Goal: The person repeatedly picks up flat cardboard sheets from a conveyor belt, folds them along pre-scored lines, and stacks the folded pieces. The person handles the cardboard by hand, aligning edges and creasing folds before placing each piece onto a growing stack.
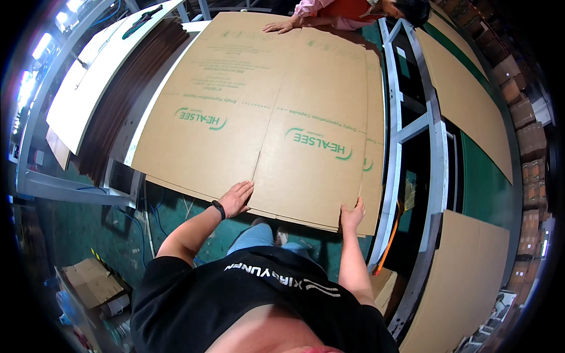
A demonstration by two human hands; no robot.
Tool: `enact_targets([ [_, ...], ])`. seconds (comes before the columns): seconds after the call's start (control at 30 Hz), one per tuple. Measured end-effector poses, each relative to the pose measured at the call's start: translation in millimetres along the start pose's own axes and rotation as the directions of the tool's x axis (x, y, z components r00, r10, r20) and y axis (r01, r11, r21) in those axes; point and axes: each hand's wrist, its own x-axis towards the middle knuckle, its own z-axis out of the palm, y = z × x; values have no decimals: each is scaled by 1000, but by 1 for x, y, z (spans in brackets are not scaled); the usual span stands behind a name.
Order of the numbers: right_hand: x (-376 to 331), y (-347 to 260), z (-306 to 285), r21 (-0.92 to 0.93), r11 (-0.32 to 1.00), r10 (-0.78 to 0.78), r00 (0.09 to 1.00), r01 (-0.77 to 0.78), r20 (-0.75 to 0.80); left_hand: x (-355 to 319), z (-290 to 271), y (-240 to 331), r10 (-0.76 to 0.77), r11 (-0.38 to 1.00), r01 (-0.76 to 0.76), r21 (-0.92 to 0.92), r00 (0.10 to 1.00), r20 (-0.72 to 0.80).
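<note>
The co-worker [353, 9] (top edge) is cut off above the hand [281, 26].

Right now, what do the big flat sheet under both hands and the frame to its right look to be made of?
The flat sheet: corrugated cardboard by the look, matte tan with green print, creased score lines and a slot cut at the near edge. The left hand lies flat on it; the right hand grips its near edge. The frame: likely metal, painted light grey, with straight rails and a cross brace.
</note>
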Motion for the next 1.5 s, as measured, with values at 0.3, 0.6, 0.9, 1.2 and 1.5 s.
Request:
enact_targets([
  [0.3,2,-3,-2,50,997,54,999,-53,-6,0,2,-1,-14,990,-8,-141,988,-157],
  [0.6,-28,-154,33,0,811,-580,805,584,128,-1,-2,-6,-16,979,-20,-202,985,-172],
  [0.9,-20,-260,147,623,296,-938,99,724,331,1,17,-27,-24,928,-64,-366,973,-231],
  [1.2,-32,-240,169,664,247,-969,173,706,177,-2,33,-21,-30,946,-82,-314,941,-338],
  [1.5,-24,-245,157,858,254,-915,398,446,64,5,22,-17,18,981,-41,-187,993,-120],
])
